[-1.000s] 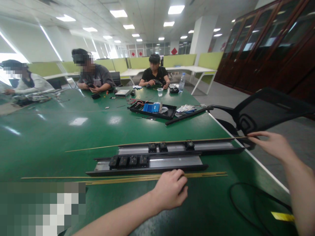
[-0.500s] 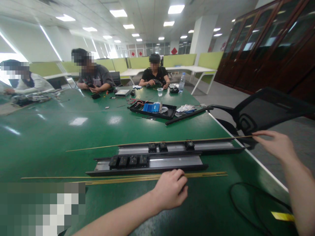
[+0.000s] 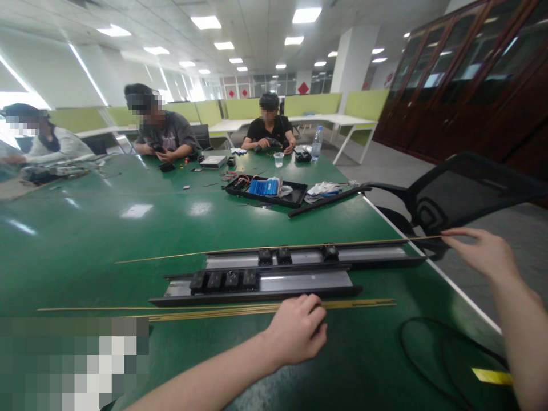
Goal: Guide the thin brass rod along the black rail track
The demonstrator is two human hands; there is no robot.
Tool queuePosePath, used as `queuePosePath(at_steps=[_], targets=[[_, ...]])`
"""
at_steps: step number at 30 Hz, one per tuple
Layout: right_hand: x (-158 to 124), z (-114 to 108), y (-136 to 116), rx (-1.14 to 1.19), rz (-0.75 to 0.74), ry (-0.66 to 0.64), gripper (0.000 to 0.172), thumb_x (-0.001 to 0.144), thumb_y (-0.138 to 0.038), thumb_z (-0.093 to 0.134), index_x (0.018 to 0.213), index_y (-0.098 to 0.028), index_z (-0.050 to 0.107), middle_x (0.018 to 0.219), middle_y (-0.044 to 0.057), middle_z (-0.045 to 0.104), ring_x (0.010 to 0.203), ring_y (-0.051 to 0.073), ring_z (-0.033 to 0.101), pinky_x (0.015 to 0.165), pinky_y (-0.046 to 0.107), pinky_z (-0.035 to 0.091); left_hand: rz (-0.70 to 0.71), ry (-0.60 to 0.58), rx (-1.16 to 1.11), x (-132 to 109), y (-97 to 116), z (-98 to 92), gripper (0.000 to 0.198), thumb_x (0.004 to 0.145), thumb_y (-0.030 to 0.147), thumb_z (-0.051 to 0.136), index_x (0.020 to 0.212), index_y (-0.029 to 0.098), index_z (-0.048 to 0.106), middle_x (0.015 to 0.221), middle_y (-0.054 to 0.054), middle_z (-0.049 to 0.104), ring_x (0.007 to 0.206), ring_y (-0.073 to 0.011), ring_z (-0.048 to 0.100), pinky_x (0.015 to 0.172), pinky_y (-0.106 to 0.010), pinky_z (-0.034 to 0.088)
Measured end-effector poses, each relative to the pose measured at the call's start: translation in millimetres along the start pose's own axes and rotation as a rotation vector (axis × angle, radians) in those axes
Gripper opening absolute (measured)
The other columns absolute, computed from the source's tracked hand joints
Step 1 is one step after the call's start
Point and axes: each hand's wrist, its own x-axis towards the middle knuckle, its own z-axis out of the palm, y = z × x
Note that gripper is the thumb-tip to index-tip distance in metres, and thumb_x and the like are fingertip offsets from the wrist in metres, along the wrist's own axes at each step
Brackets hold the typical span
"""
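Observation:
A thin brass-coloured rod (image 3: 166, 258) runs along the far edge of the rear dark rail (image 3: 372, 253), its left end lying out past the rail. My right hand (image 3: 482, 251) pinches its right end beyond the table's edge. Several similar brass rods (image 3: 222, 312) lie in a bundle in front of the nearer rail (image 3: 308, 279). Over this bundle rests my left hand (image 3: 297, 330), fingers curled and closed; what they hold, if anything, is hidden. Several black blocks (image 3: 232, 279) sit in the nearer rail's channel, and black blocks (image 3: 283, 255) also sit in the rear one.
Farther back stand a black tray (image 3: 295, 197) with a blue finned part (image 3: 263, 187), white gloves (image 3: 323, 191) and a dark bar (image 3: 323, 204). A black cable (image 3: 402, 348) loops at front right. A mesh chair (image 3: 466, 182) stands beside the table. Several people sit across.
My right hand and the rod in it have shifted very slightly to the right. My left hand stays where it was.

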Motion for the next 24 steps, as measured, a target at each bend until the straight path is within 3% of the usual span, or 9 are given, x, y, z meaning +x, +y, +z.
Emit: queuePosePath(at_steps=[24], targets=[[1.8, 3.8, 10.8, 0.036, 0.045, 0.105, 0.036, 0.064, -0.048, 0.063, 0.087, -0.024, 0.077, 0.11, 0.01, 0.072, 0.105, 0.035, 0.063, 0.09, 0.049, 0.05, 0.004, -0.012, -0.005, 2.1, 1.7, -3.5, 0.012, 0.091, 0.025, 0.052, 0.097, 0.018, 0.06, 0.1, -0.008, 0.062, 0.085, -0.0212, 0.062, 0.07, -0.033, 0.055]])
